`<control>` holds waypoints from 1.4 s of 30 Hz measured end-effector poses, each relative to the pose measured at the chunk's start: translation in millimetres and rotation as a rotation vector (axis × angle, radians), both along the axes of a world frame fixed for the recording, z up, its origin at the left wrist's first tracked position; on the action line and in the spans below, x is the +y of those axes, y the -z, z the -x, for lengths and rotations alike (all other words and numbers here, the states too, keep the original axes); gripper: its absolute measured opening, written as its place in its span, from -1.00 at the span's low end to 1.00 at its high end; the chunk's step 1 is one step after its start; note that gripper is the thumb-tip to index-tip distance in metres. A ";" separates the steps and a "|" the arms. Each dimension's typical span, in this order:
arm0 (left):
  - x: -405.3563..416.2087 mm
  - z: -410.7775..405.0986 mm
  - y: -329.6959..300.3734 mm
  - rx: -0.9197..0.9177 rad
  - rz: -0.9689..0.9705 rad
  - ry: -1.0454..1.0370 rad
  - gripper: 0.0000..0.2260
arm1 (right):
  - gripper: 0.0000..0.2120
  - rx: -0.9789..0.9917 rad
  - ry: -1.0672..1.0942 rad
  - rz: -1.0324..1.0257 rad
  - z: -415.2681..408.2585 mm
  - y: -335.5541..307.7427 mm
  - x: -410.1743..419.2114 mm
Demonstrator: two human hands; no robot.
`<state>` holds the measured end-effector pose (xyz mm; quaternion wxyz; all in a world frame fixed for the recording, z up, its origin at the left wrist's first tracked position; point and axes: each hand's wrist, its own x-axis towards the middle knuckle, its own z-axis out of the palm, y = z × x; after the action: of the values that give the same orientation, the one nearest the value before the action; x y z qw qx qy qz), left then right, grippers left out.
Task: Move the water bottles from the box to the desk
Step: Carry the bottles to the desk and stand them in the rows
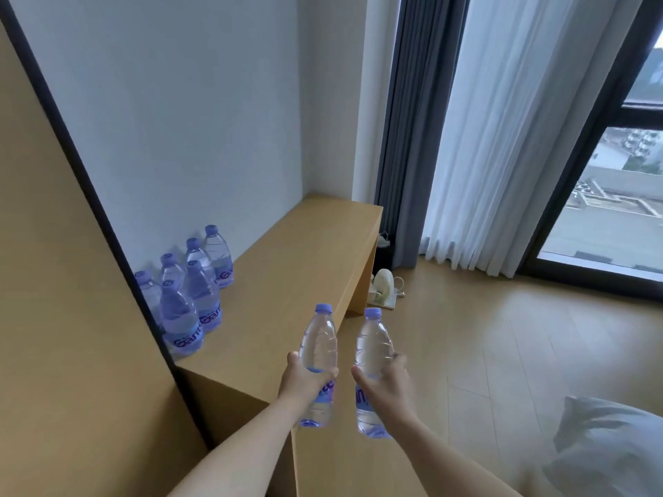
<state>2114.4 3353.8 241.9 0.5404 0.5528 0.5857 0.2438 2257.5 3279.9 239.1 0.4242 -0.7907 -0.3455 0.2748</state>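
Observation:
My left hand (300,379) grips a clear water bottle (318,347) with a purple cap, held upright above the desk's near edge. My right hand (389,380) grips a second bottle (373,347) of the same kind, upright just off the desk's side, over the floor. Several matching bottles (195,292) stand in a cluster on the wooden desk (301,252) against the wall at the left. The box is out of view.
A tall wooden panel (53,317) with a dark edge rises left of the desk. Grey and white curtains (477,138) hang before a large window at the right. A small white appliance (383,285) lies on the wood floor by the desk's end. A grey pillow (606,446) sits at bottom right.

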 end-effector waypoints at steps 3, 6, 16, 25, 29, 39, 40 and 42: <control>49.7 -6.2 -5.6 -0.006 0.025 -0.056 -0.50 | -0.53 0.061 -0.047 0.020 -10.5 -7.3 55.7; 96.3 -8.1 -7.7 -0.159 0.109 -0.113 -0.50 | -0.41 0.184 -0.090 0.026 -21.0 -8.7 110.1; 212.4 -16.8 6.2 -0.407 0.228 -0.326 -0.55 | -0.51 0.578 -0.485 0.061 -63.0 4.1 280.4; 260.4 -30.8 9.0 -0.355 0.142 -0.664 -0.37 | -0.40 0.482 -0.879 0.275 -75.3 0.7 410.5; 266.2 -28.5 2.3 -0.317 0.114 -0.752 -0.34 | -0.40 0.404 -1.103 0.372 -64.8 -8.5 444.1; 287.1 -10.8 7.8 -0.444 0.086 -0.868 -0.41 | -0.44 0.437 -1.358 0.441 -26.0 -8.7 491.1; 289.5 -8.8 7.6 -0.448 0.100 -0.878 -0.41 | -0.45 0.447 -1.355 0.444 -23.3 -8.1 495.6; 294.3 -6.3 8.1 -0.432 0.097 -0.887 -0.39 | -0.45 0.464 -1.364 0.451 -18.1 -6.0 503.6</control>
<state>2120.7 3648.1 233.8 0.5186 0.1614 0.6498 0.5318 2275.6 3783.6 245.1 0.0498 -0.3908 -0.5956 0.7001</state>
